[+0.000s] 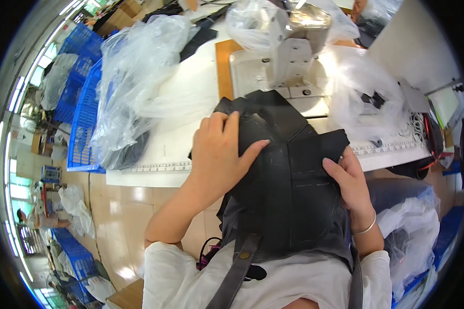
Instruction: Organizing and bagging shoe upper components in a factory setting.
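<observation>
A black leather panel (286, 170) is spread over the table edge (154, 175) and the person's lap, in front of a grey sewing machine (294, 46). The left hand (219, 154) is laid flat and open on the panel's upper left part, while its right edge is pinched by the right hand (348, 180). Three clear plastic bags are counted on the table: one large at the left (134, 77), one behind the machine (247, 20), one at the right (366, 98). A blue crate (82, 118) is seen beside the table.
</observation>
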The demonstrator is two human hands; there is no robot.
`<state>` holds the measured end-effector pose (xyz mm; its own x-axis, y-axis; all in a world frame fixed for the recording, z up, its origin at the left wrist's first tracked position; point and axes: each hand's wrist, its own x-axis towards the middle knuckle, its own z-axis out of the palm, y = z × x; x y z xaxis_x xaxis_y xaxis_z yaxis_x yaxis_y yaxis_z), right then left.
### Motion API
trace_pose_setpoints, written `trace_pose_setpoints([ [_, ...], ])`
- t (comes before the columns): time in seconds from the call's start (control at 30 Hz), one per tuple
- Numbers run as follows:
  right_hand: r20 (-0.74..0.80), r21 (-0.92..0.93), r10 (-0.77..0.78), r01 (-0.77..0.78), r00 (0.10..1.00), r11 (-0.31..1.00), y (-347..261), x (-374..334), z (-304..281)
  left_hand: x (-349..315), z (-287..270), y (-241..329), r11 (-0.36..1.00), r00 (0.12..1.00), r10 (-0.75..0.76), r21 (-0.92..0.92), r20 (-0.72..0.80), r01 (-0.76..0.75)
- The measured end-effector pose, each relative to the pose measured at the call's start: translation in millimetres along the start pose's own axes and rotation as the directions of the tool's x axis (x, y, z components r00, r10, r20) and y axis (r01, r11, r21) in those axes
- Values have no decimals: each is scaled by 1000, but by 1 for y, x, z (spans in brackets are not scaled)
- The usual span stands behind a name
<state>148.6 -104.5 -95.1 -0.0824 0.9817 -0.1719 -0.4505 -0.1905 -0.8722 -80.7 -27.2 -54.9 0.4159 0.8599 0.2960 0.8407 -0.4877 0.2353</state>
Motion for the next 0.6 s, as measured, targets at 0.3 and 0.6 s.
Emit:
trace_pose_setpoints([
  [0.3,229,-712,-229,323,946,624,-19,33,9,25,-2,-41,718,896,-200,-563,397,409],
  [0.6,57,-633,-299,266,953,727,-7,38,-13,19,13,-36,908,963,-160,-350,217,229],
])
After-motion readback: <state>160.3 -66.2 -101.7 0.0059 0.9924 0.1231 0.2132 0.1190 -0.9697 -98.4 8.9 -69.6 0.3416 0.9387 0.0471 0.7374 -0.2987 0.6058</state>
